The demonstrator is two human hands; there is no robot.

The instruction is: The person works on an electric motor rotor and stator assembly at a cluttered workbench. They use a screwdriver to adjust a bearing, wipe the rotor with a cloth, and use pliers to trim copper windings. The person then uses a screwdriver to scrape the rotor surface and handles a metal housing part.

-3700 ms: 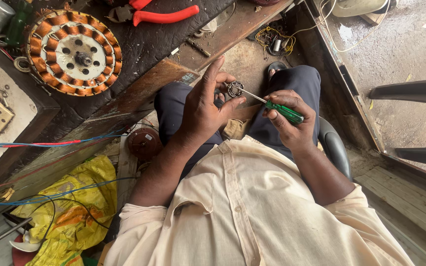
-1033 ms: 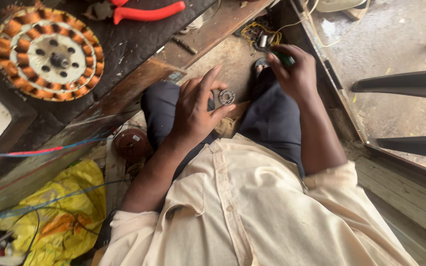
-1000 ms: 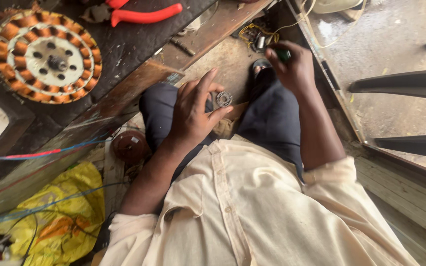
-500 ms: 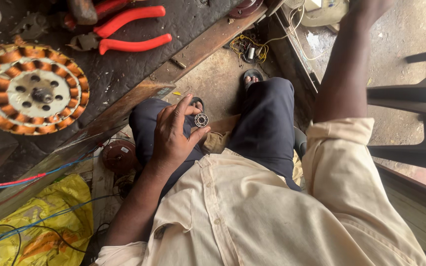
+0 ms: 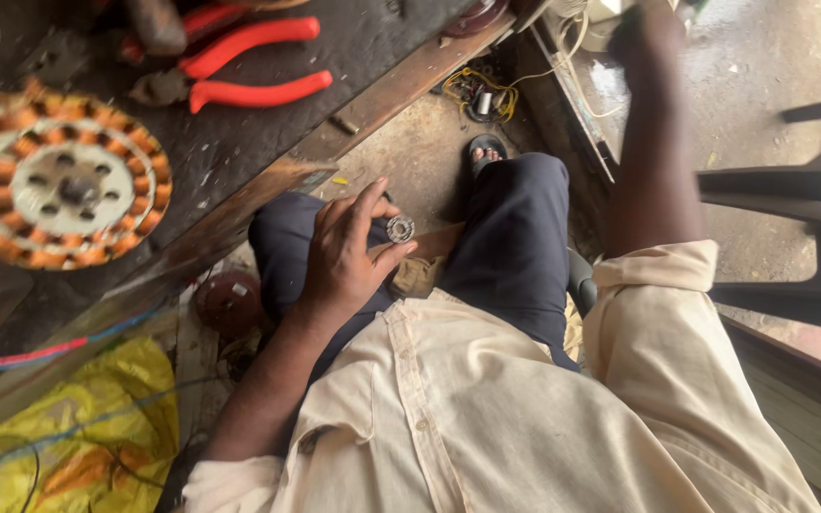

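Head view looks down at someone sitting with the left hand [image 5: 344, 261] over their lap, pinching a small round metal bearing [image 5: 400, 229] between thumb and fingertips, its flat face and centre hole pointing pretty much up at the camera, so no real long axis to speak of. The right hand [image 5: 648, 33] is stretched way out to the top edge and blurred, can't tell if it's gripping anything. On the dark counter [image 5: 239, 133] there's a copper-wound stator [image 5: 59, 185] lying flat and red-handled pliers [image 5: 239, 66] beside it, no containers that I can make out.
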